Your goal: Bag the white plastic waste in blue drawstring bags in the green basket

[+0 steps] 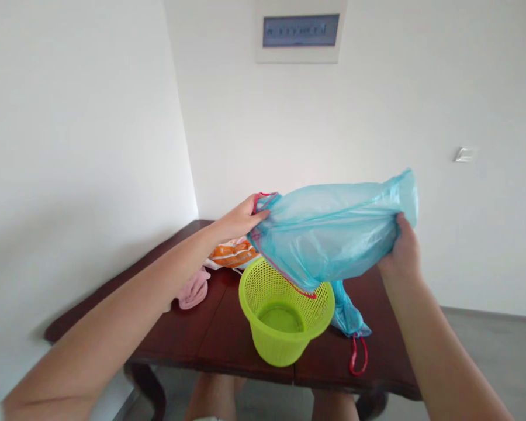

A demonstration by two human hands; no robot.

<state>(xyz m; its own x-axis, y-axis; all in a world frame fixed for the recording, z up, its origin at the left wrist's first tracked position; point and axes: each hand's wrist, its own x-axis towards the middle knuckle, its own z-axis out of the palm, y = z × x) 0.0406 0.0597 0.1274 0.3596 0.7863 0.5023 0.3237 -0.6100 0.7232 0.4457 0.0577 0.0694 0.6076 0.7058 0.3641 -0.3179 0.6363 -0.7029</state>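
Note:
A translucent blue drawstring garbage bag (328, 228) is stretched sideways in the air, puffed out between my hands. My left hand (244, 219) pinches its open end, where the red drawstring runs along the edge. At the other end, my right hand (403, 248) grips the bag's bottom. Below it on the table stands a lime-green mesh waste basket (284, 345), upright, its visible inside holding nothing. The bag's lower edge and a bit of red string hang over the basket's back rim.
On the dark wooden table (179, 333) lie a pink cloth (194, 290), an orange-and-white package (233, 254) and another blue bag (347, 316) with a red string, right of the basket. White walls rise behind and at the left.

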